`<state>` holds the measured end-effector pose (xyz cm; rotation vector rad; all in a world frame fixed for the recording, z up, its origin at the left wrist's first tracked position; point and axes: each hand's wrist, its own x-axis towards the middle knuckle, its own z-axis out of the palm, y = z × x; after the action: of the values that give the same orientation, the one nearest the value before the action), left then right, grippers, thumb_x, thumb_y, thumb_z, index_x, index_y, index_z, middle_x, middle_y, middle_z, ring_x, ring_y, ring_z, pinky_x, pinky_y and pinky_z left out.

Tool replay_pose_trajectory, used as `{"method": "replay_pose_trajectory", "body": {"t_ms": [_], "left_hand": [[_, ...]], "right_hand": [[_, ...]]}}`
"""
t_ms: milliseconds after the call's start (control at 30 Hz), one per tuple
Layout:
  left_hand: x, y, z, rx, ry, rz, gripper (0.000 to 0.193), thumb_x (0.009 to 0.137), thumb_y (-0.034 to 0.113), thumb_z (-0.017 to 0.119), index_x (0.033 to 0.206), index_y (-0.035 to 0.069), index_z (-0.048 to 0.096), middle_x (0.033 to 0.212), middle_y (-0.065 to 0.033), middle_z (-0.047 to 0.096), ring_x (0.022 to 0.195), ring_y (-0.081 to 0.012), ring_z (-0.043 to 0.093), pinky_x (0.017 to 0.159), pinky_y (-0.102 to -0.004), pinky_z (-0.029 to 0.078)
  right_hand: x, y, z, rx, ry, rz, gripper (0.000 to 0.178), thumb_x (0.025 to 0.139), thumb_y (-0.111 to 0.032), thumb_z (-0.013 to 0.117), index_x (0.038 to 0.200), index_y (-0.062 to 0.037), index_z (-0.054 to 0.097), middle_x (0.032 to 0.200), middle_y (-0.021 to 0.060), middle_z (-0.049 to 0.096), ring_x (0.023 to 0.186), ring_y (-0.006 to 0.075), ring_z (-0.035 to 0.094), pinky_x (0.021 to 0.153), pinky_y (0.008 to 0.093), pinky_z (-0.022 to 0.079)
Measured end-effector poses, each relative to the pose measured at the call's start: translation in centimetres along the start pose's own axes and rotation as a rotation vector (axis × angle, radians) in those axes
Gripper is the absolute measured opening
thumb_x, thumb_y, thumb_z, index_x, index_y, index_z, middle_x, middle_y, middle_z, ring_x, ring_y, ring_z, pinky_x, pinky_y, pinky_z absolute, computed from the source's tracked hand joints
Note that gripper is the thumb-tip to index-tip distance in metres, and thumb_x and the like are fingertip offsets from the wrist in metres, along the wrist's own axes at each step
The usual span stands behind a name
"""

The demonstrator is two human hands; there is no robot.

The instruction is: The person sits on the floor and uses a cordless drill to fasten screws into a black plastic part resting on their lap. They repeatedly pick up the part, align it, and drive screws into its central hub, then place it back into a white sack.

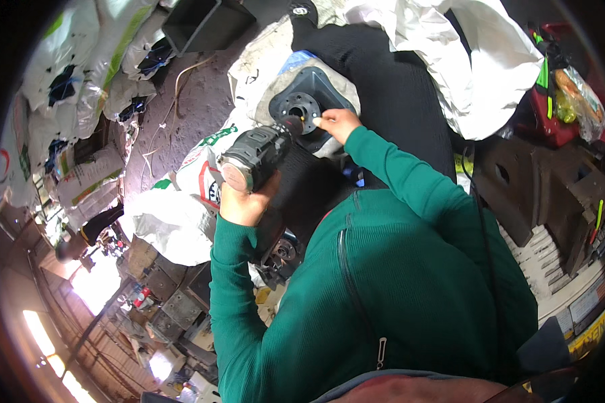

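My left hand (246, 201) is wrapped round the grip of a dark grey cordless drill (257, 153). The drill's nose points at a round metal flange with several holes (298, 107), which is set in a grey housing (324, 94) on my lap. On the flange's right edge, my right hand (340, 123) pinches with thumb and finger; what they hold, if anything, is too small to make out. A pale cloth or sack (265, 91) lies beneath the housing, over my dark trousers (390, 80).
White plastic sacks (161, 221) lie to my left, and another white sack (497, 67) is at the upper right. Brown metal parts (538, 188) stand at the right. A dark square-section part (205, 27) is at the upper left. Several metal parts (181, 309) sit at the lower left.
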<state>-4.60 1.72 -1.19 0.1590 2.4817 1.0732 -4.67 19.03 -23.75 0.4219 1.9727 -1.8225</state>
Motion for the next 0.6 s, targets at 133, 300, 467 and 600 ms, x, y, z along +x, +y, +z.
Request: {"method": "replay_pose_trajectory", "body": {"t_ms": [133,300,467,600], "left_hand": [[-2.7,-0.4,0.6,0.022,-0.022,0.035,0.029,0.078,0.003,0.067,0.106,0.002,0.059,0.092,-0.0057,0.064,0.082,-0.0152,0.06,0.07,-0.0286,0.049],[-4.6,-1.1,2.1,-0.061,-0.095,0.012,0.042,0.073,0.007,0.071,0.112,0.0,0.057,0.107,-0.0125,0.064,0.095,-0.0228,0.062,0.083,-0.0326,0.048],[-5.0,-1.2,2.0,-0.031,-0.088,-0.028,0.039,0.073,0.009,0.072,0.109,0.002,0.059,0.101,-0.0134,0.066,0.09,-0.0246,0.065,0.08,-0.0332,0.05],[-4.8,-1.3,2.0,-0.005,-0.105,0.009,0.038,0.073,0.01,0.072,0.109,0.003,0.06,0.101,-0.014,0.066,0.09,-0.0254,0.065,0.078,-0.0336,0.05]], "right_hand": [[-2.0,-1.3,-2.6,0.588,-0.285,0.358,0.068,0.091,-0.061,0.034,0.111,-0.0011,0.06,0.072,0.0032,0.061,0.058,0.0094,0.058,0.039,0.0188,0.039],[-3.8,-2.4,-3.7,0.619,-0.507,0.329,0.077,0.092,-0.064,0.022,0.1,0.0001,0.065,0.081,0.0097,0.067,0.068,0.0148,0.067,0.036,0.0173,0.032],[-3.7,-2.9,-3.2,0.593,-0.557,0.333,0.078,0.09,-0.066,0.022,0.099,-0.0008,0.065,0.082,0.0094,0.066,0.064,0.014,0.066,0.036,0.017,0.032],[-3.6,-2.7,-3.1,0.571,-0.582,0.321,0.078,0.09,-0.066,0.021,0.101,-0.0023,0.064,0.084,0.0075,0.065,0.065,0.0127,0.065,0.038,0.0165,0.031]]}}
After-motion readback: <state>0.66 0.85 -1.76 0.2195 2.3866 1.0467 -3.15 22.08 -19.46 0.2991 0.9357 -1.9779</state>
